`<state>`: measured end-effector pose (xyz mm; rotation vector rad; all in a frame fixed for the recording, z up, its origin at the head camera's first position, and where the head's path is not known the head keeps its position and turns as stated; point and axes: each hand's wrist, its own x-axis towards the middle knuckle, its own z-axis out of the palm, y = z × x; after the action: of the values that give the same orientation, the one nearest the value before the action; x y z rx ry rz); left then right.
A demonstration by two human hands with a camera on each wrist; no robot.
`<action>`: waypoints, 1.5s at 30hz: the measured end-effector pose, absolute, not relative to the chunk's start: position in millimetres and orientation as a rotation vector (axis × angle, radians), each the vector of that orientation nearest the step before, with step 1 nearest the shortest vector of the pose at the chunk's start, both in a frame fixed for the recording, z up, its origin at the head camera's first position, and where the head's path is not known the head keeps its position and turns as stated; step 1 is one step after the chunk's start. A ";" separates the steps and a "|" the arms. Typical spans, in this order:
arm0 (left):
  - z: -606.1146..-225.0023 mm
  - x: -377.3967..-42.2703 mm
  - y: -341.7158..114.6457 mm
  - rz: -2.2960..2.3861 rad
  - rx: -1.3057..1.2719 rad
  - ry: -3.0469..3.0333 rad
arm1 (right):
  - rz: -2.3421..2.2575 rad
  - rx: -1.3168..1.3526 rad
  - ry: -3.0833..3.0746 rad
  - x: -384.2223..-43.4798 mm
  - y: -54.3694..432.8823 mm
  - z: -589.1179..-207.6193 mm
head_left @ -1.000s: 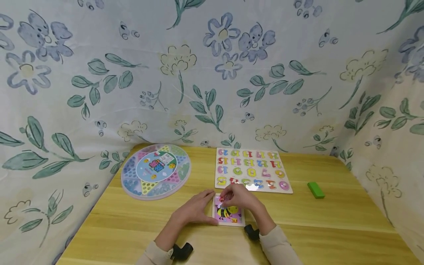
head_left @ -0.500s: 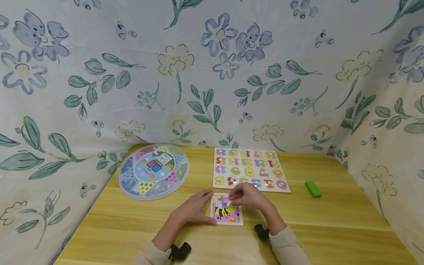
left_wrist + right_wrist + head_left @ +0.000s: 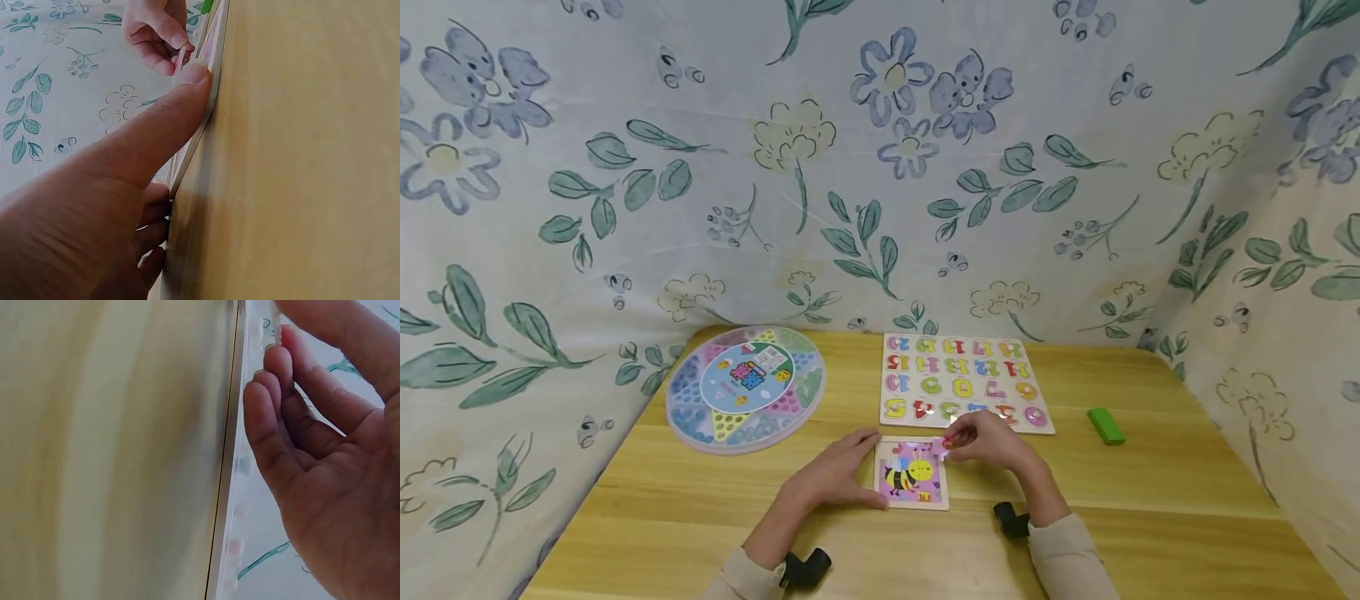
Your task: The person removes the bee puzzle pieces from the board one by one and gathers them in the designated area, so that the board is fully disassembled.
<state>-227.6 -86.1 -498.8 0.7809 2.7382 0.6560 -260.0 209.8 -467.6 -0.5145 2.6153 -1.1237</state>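
Floral cloth with blue blooms and green leaves (image 3: 857, 243) hangs behind and beside the wooden table (image 3: 685, 517) where we work. Near the table's front, between our hands, a small bee puzzle (image 3: 912, 478) lies flat, a yellow-and-black bee on pink inside a pale wooden rim. Our left hand (image 3: 831, 475) rests at its left edge, the thumb spread well apart from the other fingers: the thumb touches near the close left corner, the fingertips are at the far left one. Our right hand (image 3: 992, 442) pinches a small pink-and-red piece (image 3: 941, 448) between thumb and forefinger, those fingers clamped together on it, the rest curled loosely. From the head view the piece overlaps the puzzle's far right corner; we cannot tell whether it touches the rim. Just beyond the right hand lies a cream number board (image 3: 967, 385) with colourful numerals. Farther left we see a round game board (image 3: 747, 389), its star pattern partly covered by a blue label. On the right, well apart from the rest, sits a green block (image 3: 1106, 426). Black fittings (image 3: 806, 569) project from both wrists, beside beige sleeves (image 3: 1071, 554).
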 end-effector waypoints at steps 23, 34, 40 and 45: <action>-495.7 -226.8 -88.3 0.788 0.757 2.626 | -1.038 -0.386 2.624 -262.7 229.7 -470.5; -493.8 -228.5 -89.0 0.768 0.790 2.644 | -0.979 -0.360 2.677 -265.7 228.1 -470.8; -495.1 -229.0 -90.1 0.745 0.798 2.652 | -0.967 -0.373 2.686 -265.9 228.7 -470.8; -495.3 -228.3 -90.3 0.756 0.803 2.648 | -0.965 -0.378 2.691 -265.6 228.7 -471.3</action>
<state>-228.3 -90.3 -495.3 0.8032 2.6481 0.7564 -265.6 228.7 -471.3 -0.3785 2.6905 -0.9647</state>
